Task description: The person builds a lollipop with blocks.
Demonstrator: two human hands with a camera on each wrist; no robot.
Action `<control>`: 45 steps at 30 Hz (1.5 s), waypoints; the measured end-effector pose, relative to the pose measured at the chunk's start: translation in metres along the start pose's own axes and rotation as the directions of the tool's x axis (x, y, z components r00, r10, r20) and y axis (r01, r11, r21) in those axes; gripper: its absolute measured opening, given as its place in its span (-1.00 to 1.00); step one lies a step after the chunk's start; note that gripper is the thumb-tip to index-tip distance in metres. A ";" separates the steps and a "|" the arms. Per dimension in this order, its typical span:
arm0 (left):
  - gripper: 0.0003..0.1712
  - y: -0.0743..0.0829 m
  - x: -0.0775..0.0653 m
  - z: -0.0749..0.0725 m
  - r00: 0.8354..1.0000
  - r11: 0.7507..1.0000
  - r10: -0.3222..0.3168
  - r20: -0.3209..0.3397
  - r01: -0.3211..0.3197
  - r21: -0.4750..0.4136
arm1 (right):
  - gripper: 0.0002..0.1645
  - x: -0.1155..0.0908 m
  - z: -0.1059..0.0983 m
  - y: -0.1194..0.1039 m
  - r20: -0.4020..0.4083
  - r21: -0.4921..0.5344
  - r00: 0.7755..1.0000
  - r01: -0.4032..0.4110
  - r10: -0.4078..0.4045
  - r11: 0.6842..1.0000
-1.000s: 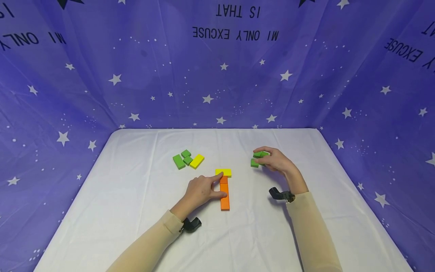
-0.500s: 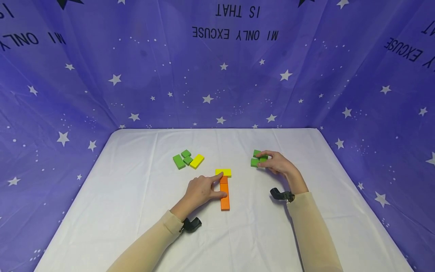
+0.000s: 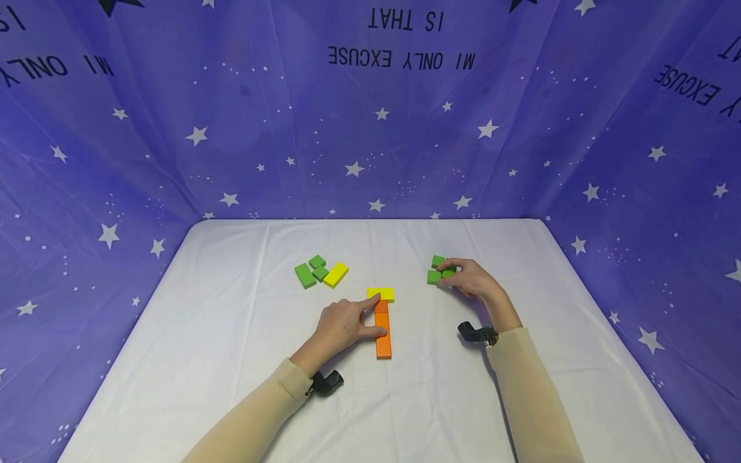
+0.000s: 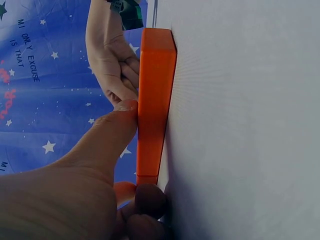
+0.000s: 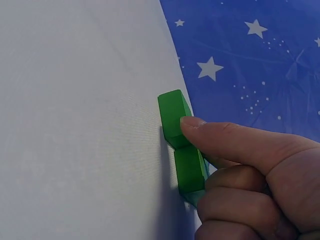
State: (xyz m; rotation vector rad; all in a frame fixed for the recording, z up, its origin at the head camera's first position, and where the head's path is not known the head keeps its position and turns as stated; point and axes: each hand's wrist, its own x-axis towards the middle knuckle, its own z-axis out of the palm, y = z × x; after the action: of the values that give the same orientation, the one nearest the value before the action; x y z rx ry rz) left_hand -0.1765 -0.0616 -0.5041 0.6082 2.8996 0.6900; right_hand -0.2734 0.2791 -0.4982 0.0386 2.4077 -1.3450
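Observation:
My left hand [image 3: 340, 323] spans the orange blocks in the middle of the table, thumb resting on the long orange block [image 3: 384, 348]. Its index fingertip lies where the small orange block [image 3: 382, 307] meets the crosswise yellow block [image 3: 386, 293]; together these blocks form a T. The left wrist view shows the thumb on the long block's upper face, other fingers bent by the far end. Over on the right, thumb and index of my right hand [image 3: 475, 279] pinch a green block [image 3: 449, 273] among several small green ones, including one [image 3: 433, 278] beside the thumb. My fingers partly cover this cluster.
At the back left lie a larger green block [image 3: 305, 275], two small green blocks [image 3: 317, 262] and a yellow block [image 3: 336, 274]. A white cloth [image 3: 278, 251] covers the table, with a star-printed purple curtain [image 3: 312, 141] behind and at both sides.
The right hand's index finger has come down and in toward the thumb, over the green cluster, whose blocks have shifted slightly. My left hand and the T of blocks stay put.

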 end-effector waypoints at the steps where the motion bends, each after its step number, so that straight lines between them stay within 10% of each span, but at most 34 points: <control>1: -0.05 0.000 0.000 0.000 1.000 1.000 -0.001 0.001 0.001 -0.001 | -0.41 0.000 0.000 0.000 -0.005 -0.004 1.000 -0.006 0.006 1.000; 28: -0.01 0.001 -0.002 0.000 1.000 1.000 0.002 0.015 -0.002 0.015 | -0.41 -0.007 0.005 -0.021 -0.030 -0.079 0.997 0.065 -0.067 0.995; 45: -0.02 0.001 -0.001 0.000 1.000 0.999 0.006 -0.002 -0.006 0.050 | -0.55 -0.007 0.051 -0.051 -0.102 -0.088 0.972 0.201 -0.210 0.976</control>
State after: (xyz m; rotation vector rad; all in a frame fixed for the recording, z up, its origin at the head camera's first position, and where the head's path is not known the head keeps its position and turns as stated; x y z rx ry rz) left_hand -0.1753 -0.0613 -0.5039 0.6223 2.9266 0.6207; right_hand -0.2610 0.2102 -0.4785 -0.1665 2.6154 -1.3680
